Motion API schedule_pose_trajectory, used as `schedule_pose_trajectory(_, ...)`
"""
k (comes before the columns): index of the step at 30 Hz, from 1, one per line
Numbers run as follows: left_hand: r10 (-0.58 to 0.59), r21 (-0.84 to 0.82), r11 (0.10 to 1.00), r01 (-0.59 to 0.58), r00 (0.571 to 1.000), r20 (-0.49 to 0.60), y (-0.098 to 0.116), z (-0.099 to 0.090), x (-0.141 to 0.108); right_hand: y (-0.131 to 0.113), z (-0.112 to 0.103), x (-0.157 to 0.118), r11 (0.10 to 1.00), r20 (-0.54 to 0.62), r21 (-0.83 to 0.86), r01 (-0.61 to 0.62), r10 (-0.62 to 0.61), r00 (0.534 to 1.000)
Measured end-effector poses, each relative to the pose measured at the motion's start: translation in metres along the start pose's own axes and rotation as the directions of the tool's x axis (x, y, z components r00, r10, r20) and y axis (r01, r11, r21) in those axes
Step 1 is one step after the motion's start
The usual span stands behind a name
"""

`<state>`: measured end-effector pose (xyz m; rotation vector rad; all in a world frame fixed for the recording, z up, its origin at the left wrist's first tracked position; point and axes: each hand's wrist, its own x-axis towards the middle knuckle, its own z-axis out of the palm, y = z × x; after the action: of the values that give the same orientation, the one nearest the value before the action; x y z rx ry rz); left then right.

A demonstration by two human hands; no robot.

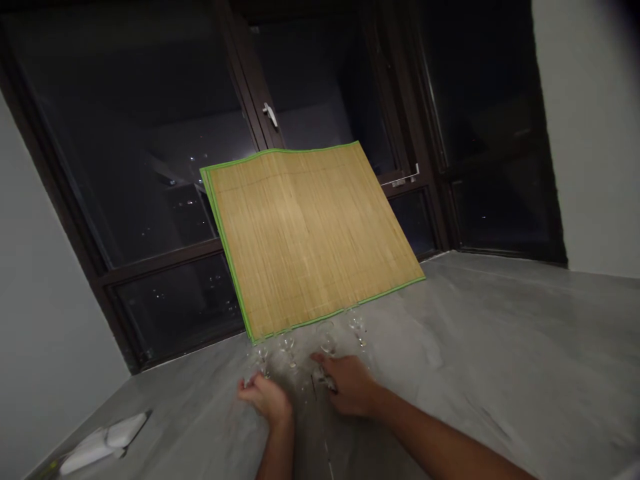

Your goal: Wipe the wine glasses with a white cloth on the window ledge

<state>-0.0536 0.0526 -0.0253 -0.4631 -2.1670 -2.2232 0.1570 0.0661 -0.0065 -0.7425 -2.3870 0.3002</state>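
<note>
Nearest to the camera are two bare forearms, the left forearm [278, 447] and the right forearm [435, 433], which reach forward over a grey surface [500, 333]. At their ends are the glass things, four clear stemmed glasses in an uneven row, just beside the near edge of a bamboo mat. The right hand [353, 385] has its fingers closed around the lower part of the third glass [327, 339], counting from the left. The left hand [267, 399] is half curled at the leftmost glass [262, 355]; blur hides the contact, so it cannot be told whether it grips. Between them is the second glass [287, 343], and farther right is the fourth glass [357, 324], both outside the fingers.

Such glasses should be light, stiff, rather slippery and quite fragile; the safer hold would be low on the stem, with gentle pressure, and without knocking one against its neighbour.

Behind them the bamboo mat [315, 233], with green border, rises in front of the dark window [160, 133], whose handle [271, 115] is white. At near left lies a white bundle [107, 441]. No brand, label or writing can be read.
</note>
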Motion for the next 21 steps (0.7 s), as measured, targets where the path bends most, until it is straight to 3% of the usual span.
schedule_pose_trajectory(6, -0.053, 0.003, 0.999, 0.053, 0.997, 0.062, 0.006, 0.003, -0.015, 0.012, 0.008, 0.003, 0.978, 0.05, -0.133, -0.158, 0.165, 0.985)
schedule_pose_trajectory(14, 0.112, -0.064, 0.993, -0.099, 0.96, 0.258, 0.007, 0.01, -0.038, 0.02, 0.004, 0.006, 0.952, 0.047, -0.192, -0.238, 0.251, 0.967)
schedule_pose_trajectory(21, 0.208, -0.084, 0.978, -0.192, 0.937, 0.282, -0.004, 0.017, -0.039, 0.032, 0.002, 0.013, 0.938, 0.068, -0.215, -0.27, 0.29, 0.955)
